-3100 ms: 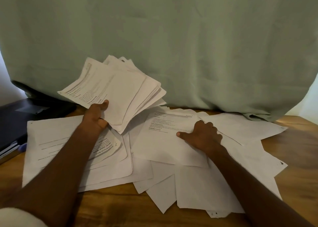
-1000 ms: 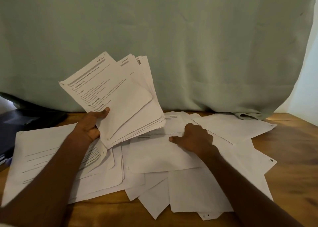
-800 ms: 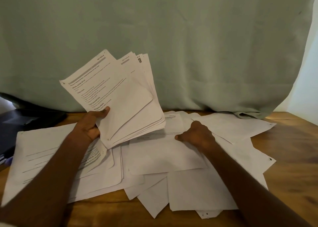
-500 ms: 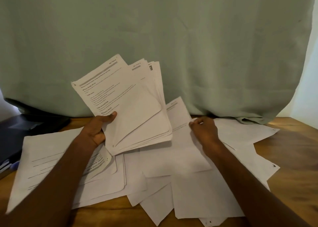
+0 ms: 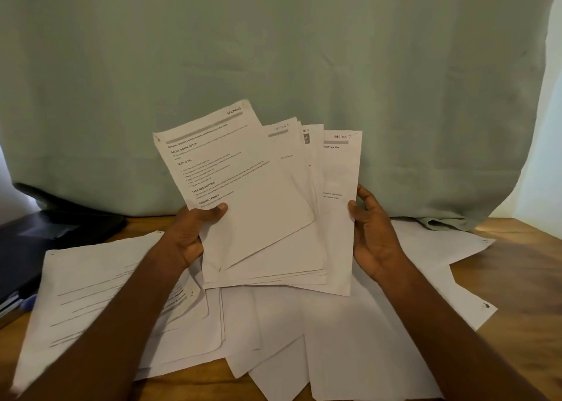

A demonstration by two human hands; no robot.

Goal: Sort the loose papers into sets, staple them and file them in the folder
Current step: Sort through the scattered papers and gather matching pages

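Two bare hands hold up a fanned stack of printed sheets (image 5: 261,218) in front of a pale green curtain (image 5: 273,51), seen from a camera on the person's head looking down over a wooden table (image 5: 523,267). The left hand (image 5: 191,233) grips the lower left corner of the fan, its thumb lying across the face of the front page and its fingers curled behind. The front page tilts to the left and carries lines of small print with headings; a handwritten label in its upper right corner begins with the word "Section", as do the labels on the sheets behind it. The right hand (image 5: 374,233) holds the rightmost sheet (image 5: 340,218) by its right edge, thumb in front and fingers behind, so that this sheet stands nearly upright and overlaps the fan's right side. Below the raised stack, many more loose papers (image 5: 304,340) lie spread over the table in overlapping layers, some face down and blank, some showing faint lines of text at the left. At the far left edge, a dark folder-like object (image 5: 27,248) rests on the table, partly under the curtain's hem; its detail is too dim to make out. Both forearms reach in from the bottom of the view.
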